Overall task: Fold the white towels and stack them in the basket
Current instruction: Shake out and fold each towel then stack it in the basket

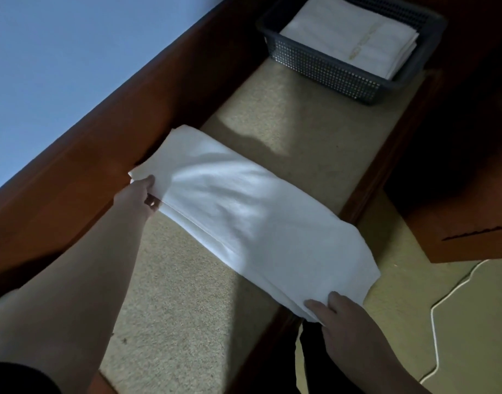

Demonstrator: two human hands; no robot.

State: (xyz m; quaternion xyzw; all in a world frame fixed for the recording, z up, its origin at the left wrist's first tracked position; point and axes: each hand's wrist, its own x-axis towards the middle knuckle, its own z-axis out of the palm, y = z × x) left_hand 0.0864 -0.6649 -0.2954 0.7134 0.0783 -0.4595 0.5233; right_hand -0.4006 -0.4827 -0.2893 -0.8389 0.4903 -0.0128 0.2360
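Observation:
A white towel (244, 214), folded into a long strip, lies diagonally across the beige padded bench top (187, 302). My left hand (139, 196) grips its far-left end, thumb on top and fingers tucked beneath the layers. My right hand (336, 317) pinches the near-right end, which hangs slightly over the bench edge. A dark grey mesh basket (323, 72) stands at the far end of the bench with a stack of folded white towels (355, 41) inside.
A reddish wooden rail (82, 155) runs along the bench's left side below a blue wall. On the right is a dark wooden cabinet (457, 223). A white cable (440, 308) snakes over the yellowish floor.

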